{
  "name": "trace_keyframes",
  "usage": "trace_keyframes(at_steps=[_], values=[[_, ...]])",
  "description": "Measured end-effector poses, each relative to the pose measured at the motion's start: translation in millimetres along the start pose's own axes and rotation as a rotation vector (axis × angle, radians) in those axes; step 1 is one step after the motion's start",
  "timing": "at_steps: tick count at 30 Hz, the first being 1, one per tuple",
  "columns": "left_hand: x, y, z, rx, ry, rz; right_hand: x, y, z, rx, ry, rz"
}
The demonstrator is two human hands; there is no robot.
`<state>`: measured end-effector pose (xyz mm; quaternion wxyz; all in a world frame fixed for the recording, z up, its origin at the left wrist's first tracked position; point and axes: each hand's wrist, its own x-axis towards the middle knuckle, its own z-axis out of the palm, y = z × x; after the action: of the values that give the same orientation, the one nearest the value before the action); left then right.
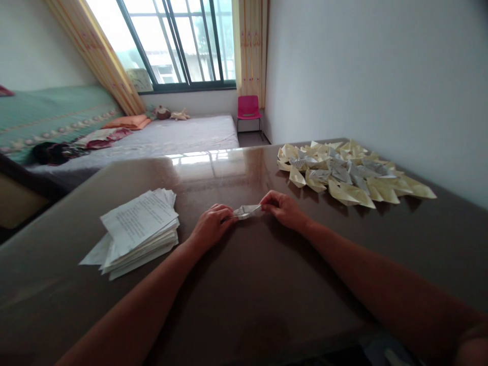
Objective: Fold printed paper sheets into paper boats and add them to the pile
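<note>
One folded paper (247, 211), long axis crosswise; tips pointing left, right

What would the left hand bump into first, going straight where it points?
Past the small grey-white folded paper it holds, the left hand would probably meet the right hand, at the paper's other end; depth is unclear.

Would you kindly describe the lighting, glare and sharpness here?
Head view: the window is partly washed out, the table shows glare toward its far edge and is dim nearer; also head view: the folded paper looks slightly soft, and print on the stack is unreadable.
</note>
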<state>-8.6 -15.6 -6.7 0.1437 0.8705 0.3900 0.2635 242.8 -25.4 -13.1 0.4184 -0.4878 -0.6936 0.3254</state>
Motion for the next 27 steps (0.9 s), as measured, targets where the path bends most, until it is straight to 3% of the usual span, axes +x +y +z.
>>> trace_keyframes(at_steps=[5,9,11,13,15,19,24,27], values=[[1,-9,-0.1,0.044,0.035,-0.112,3,2,-7,-0.068,0.046,0.019],[-1,-1,2.7,0.076,0.011,0.002,-1,-16,-13,-0.162,0.112,-0.28],[-2,5,4.2,0.089,-0.004,0.062,-5,-24,-12,-0.311,-0.005,-0.437],[-3,11,4.6,0.089,-0.017,0.109,-8,-25,-9,-0.465,-0.14,-0.504],[-3,14,3.2,0.091,-0.039,0.151,-8,-20,-6,-0.535,-0.207,-0.501],[-3,14,-4.5,0.156,-0.084,0.182,-2,-7,-3,-0.465,-0.242,-0.463],[-1,7,-13.0,0.148,-0.099,0.144,-1,-7,-4,-0.432,-0.214,-0.422],[0,3,-13.1,0.013,-0.107,0.022,-2,-10,-3,-0.441,-0.208,-0.397]])
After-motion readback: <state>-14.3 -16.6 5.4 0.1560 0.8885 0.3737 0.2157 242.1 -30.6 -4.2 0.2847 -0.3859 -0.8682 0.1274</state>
